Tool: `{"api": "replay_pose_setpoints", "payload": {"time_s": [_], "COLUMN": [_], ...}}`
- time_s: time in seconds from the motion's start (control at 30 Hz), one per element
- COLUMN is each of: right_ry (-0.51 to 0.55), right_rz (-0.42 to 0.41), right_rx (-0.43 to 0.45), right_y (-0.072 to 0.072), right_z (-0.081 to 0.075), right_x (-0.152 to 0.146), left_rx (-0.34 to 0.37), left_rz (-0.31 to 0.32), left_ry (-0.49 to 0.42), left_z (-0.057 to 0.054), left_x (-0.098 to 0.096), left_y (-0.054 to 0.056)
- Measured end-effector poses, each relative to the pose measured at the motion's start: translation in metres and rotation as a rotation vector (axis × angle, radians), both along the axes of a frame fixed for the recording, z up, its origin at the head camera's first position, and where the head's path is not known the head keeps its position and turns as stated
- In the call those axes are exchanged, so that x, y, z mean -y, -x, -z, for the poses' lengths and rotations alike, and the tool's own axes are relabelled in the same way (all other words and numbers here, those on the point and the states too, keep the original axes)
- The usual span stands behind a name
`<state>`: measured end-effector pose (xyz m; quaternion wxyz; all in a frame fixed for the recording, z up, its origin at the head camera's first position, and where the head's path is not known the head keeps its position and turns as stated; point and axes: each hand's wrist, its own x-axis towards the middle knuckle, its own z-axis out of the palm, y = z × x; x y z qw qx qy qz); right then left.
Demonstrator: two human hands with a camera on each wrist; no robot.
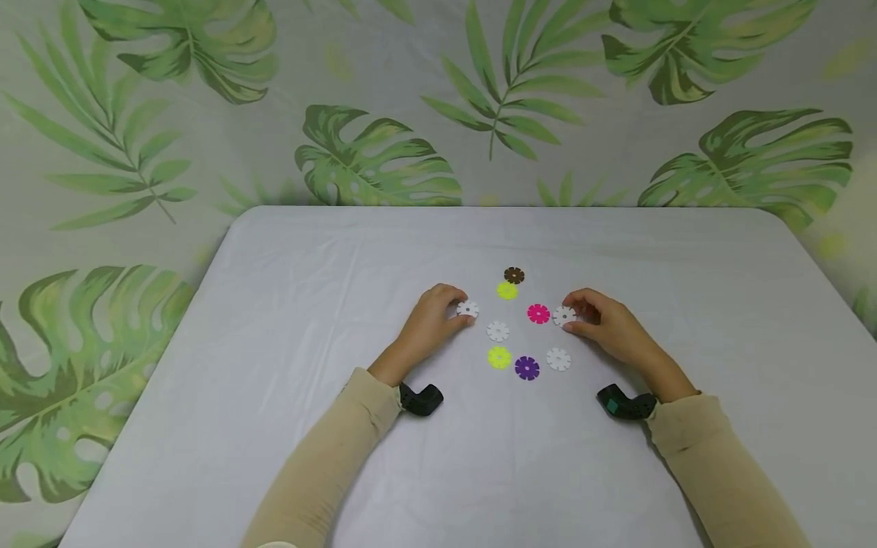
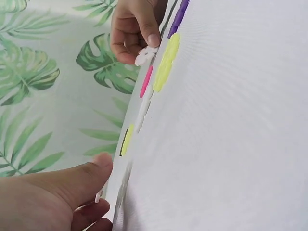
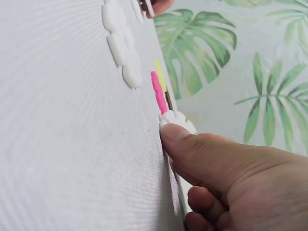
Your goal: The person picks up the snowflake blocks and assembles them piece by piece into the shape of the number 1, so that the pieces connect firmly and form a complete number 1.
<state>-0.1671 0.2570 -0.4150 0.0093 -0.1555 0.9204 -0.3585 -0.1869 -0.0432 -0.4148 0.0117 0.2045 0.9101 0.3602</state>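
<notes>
In the head view, my left hand (image 1: 433, 318) pinches a white notched disc (image 1: 467, 308) between thumb and fingers. Only a sliver of that disc (image 2: 98, 196) shows in the left wrist view. My right hand (image 1: 612, 327) holds another white notched disc (image 1: 565, 316), gripped by thumb and fingertips, beside a pink disc (image 1: 538, 313). Between the hands lie a white disc (image 1: 498, 331), a yellow disc (image 1: 499, 358), a purple disc (image 1: 527, 368) and a further white disc (image 1: 558, 359). Farther back, a brown disc (image 1: 514, 275) touches or overlaps a second yellow disc (image 1: 507, 291).
A white cloth covers the table (image 1: 274, 320), whose far edge meets a leaf-patterned backdrop (image 1: 384, 46). Black wrist devices sit on the left wrist (image 1: 421, 399) and the right wrist (image 1: 625, 402).
</notes>
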Motion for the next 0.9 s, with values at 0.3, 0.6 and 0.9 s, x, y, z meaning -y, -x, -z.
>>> {"api": "replay_pose_setpoints", "payload": {"time_s": [0.3,0.6,0.9], "right_ry": [0.073,0.168,0.214], "right_rz": [0.03,0.021,0.059], "right_rx": [0.065,-0.02,-0.105], "right_y": [-0.001,0.004,0.002], "right_z": [-0.013,-0.034,-0.065], "right_x": [0.0,0.004,0.021], "left_rx": [-0.106,-0.248,-0.408], "left_rz": [0.047,0.098,0.099], "left_ry": [-0.007,-0.037,-0.135], "left_z": [-0.016,-0.033,-0.048], "left_x": [-0.002,-0.001,-0.001], "left_y": [-0.005,-0.011,-0.014]}}
